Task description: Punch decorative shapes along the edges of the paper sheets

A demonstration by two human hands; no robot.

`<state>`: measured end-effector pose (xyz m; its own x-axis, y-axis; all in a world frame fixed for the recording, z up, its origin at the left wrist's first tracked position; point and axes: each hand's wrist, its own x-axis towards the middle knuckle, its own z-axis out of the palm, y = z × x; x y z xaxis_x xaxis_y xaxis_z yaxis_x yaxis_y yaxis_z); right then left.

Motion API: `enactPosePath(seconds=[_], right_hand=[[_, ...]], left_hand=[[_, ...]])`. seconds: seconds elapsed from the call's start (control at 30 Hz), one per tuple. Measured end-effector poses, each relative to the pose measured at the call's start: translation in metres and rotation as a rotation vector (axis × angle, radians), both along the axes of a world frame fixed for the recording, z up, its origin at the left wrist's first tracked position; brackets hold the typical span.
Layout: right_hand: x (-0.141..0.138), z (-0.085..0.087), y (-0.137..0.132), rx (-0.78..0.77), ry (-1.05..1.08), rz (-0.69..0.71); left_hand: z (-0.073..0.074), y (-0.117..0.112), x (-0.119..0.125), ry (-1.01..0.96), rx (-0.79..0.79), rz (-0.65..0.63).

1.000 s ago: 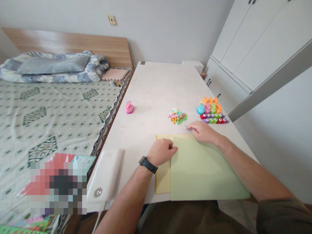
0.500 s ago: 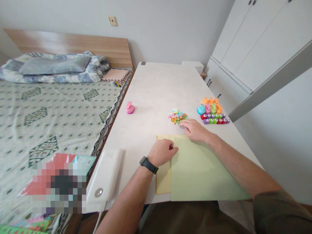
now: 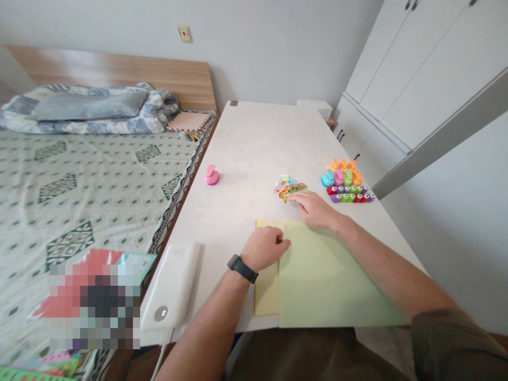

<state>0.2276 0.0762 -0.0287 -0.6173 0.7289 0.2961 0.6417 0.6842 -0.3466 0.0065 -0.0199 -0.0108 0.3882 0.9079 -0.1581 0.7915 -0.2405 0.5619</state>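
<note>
A small heap of colourful paper cut-outs (image 3: pixel 286 186) lies on the white table. My right hand (image 3: pixel 315 209) reaches over its near edge, fingers stretched out and fingertips touching the pieces, with nothing visibly gripped. My left hand (image 3: pixel 265 246), loosely curled into a fist, rests on the left side of the paper; nothing shows in it. Under both forearms a light green sheet (image 3: pixel 329 286) overlaps a yellow sheet (image 3: pixel 265 301), whose left edge shows. Right of the heap stand several craft punches (image 3: pixel 347 177) in orange, blue, pink and green, and rows of smaller purple, red and green ones (image 3: pixel 349 197).
A single pink craft punch (image 3: pixel 212 174) stands toward the table's left edge. At the near left corner lies a white power bank (image 3: pixel 172 286) with a cable. A bed (image 3: pixel 99 174) adjoins the left side, and a white cabinet (image 3: pixel 428 63) stands at right.
My right fingertips have shifted slightly left along the near edge of the heap, and some cut-outs have spread to the right. My left hand has stayed in place.
</note>
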Motion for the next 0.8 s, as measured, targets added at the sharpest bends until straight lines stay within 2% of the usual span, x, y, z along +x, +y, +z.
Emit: enactPosePath(seconds=[0.07,0.13,0.27,0.4,0.5,0.6,0.8], right_hand=[[-0.006,-0.003,-0.002,-0.021,-0.03,0.071],[-0.011,-0.005,0.0,-0.021,-0.064,0.066],[-0.008,-0.004,0.007,0.019,-0.064,-0.048],[0.011,-0.002,0.01,0.04,-0.033,-0.133],[0.026,-0.005,0.012,0.042,-0.058,-0.251],[0.034,-0.01,0.016,0.019,-0.088,-0.311],[0.022,-0.014,0.019,-0.027,-0.033,-0.247]], left_hand=[[-0.001,0.0,0.0,0.005,0.007,0.0],[-0.001,0.0,0.0,0.009,0.011,-0.001],[0.0,0.001,0.0,-0.008,-0.001,0.002],[0.002,0.0,0.001,-0.025,-0.008,0.011],[0.003,-0.001,0.001,-0.021,-0.015,0.017],[0.002,-0.001,0.0,-0.016,-0.013,0.016],[0.002,0.0,0.0,-0.001,-0.017,0.012]])
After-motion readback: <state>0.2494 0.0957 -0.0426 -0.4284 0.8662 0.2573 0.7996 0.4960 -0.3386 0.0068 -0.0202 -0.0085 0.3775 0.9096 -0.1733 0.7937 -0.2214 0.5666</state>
